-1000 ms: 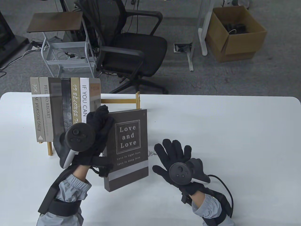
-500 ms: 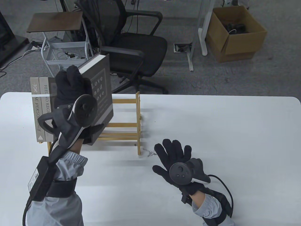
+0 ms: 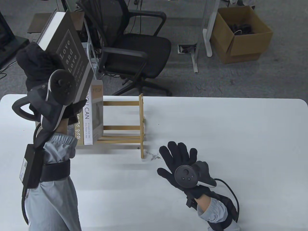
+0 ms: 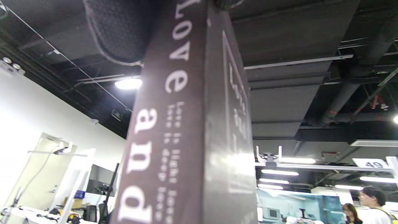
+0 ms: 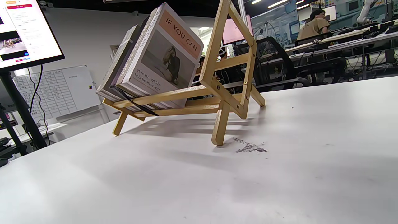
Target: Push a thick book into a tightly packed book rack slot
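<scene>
My left hand (image 3: 38, 65) grips the thick dark brown book "Love and Love" (image 3: 68, 57) and holds it high above the row of books (image 3: 90, 113) in the wooden rack (image 3: 142, 125). The book fills the left wrist view (image 4: 186, 124), spine toward the camera. The rack's left part holds several upright books, the white "IF YOU CAN" outermost (image 5: 168, 59); its right part is bare slats. My right hand (image 3: 179, 158) lies flat and open on the white table (image 3: 228, 134), right of the rack's end post, holding nothing.
A black office chair (image 3: 134, 48) stands behind the table, a cardboard box (image 3: 240, 33) at the back right, a wire cart (image 3: 67, 57) at the back left. A dark scuff mark (image 3: 152, 157) is on the table by the rack's front foot.
My left hand has lifted the book from flat on the table beside the rack, up and to the left, above the row of books. My right hand has barely moved.
</scene>
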A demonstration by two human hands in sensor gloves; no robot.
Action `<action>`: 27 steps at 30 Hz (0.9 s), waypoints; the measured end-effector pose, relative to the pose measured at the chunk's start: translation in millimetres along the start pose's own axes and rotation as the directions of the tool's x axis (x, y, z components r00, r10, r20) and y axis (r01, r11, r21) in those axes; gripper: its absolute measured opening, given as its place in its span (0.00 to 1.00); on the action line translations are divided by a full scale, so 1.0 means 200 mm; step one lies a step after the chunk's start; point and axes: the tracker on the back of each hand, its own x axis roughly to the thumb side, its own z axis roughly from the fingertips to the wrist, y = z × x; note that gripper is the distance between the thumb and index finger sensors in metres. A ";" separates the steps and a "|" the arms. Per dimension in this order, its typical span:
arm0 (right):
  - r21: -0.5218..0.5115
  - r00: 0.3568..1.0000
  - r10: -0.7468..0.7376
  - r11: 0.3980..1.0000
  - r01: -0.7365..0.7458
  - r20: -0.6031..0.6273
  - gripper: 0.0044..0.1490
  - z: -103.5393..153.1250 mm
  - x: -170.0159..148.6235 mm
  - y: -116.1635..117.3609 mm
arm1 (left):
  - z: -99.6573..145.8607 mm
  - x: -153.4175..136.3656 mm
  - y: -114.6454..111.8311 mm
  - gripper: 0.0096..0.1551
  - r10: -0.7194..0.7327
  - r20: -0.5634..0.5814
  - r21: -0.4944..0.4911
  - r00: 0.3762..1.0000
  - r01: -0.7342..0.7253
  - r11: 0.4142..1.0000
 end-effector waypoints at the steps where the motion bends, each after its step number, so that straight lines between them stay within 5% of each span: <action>1: 0.002 1.000 0.002 1.000 -0.002 0.000 0.50 0.00 0.00 0.00 | -0.01 -0.02 0.00 0.31 -0.008 -0.010 0.008 1.000 0.009 1.000; 27: 0.017 1.000 0.018 1.000 -0.018 -0.021 0.50 -0.01 0.00 0.00 | -0.09 -0.22 -0.25 0.31 -0.104 -0.080 0.019 0.991 0.106 0.994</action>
